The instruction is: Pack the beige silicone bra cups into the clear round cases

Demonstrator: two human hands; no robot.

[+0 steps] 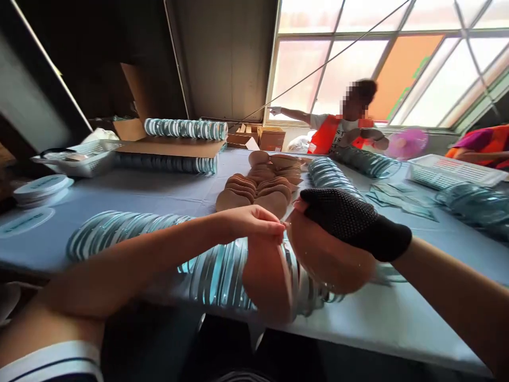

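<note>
My left hand (254,222) is bare and pinches the top edge of a tan round pad (268,278) that hangs down in front of the table edge. My right hand (345,220), in a black mesh glove, grips a second tan round pad in clear film (330,260) right beside it. The two hands touch at the fingertips. Beneath them a long row of clear round lids with blue print (159,241) lies on the light blue table (397,313). A pile of more tan pads (262,185) lies behind the hands.
Further rows of lids (185,129) rest on cardboard at the back left, others (330,175) right of the pile. White baskets stand at left (85,156) and right (449,172). A person in an orange vest (342,132) stands across the table. Flat packets (401,199) lie at right.
</note>
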